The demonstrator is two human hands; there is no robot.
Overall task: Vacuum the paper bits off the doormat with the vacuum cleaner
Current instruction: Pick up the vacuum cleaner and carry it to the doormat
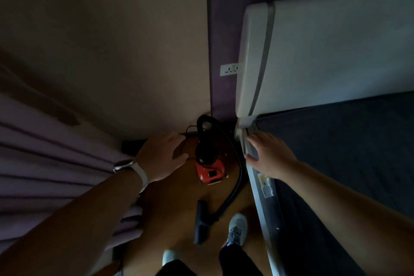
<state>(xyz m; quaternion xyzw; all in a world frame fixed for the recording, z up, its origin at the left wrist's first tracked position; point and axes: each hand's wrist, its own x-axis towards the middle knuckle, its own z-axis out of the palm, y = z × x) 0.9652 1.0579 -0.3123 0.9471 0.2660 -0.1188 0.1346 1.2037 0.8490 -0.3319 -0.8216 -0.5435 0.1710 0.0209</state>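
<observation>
A small red vacuum cleaner (210,169) stands on the wooden floor in a dim corner between a curtain and a bed. Its black hose (238,173) loops up from the body and curves down to the dark floor nozzle (200,222), which lies near my feet. My left hand (161,155), with a watch on the wrist, hovers just left of the vacuum, fingers spread and empty. On the right, my right hand (267,154) rests open on the bed's edge. No doormat or paper bits are in view.
A pleated mauve curtain (51,163) hangs at the left. The bed with dark mattress (349,152) and pale headboard (324,51) fills the right. A wall socket (230,69) sits on the purple wall. My two shoes (237,228) stand on the narrow floor strip.
</observation>
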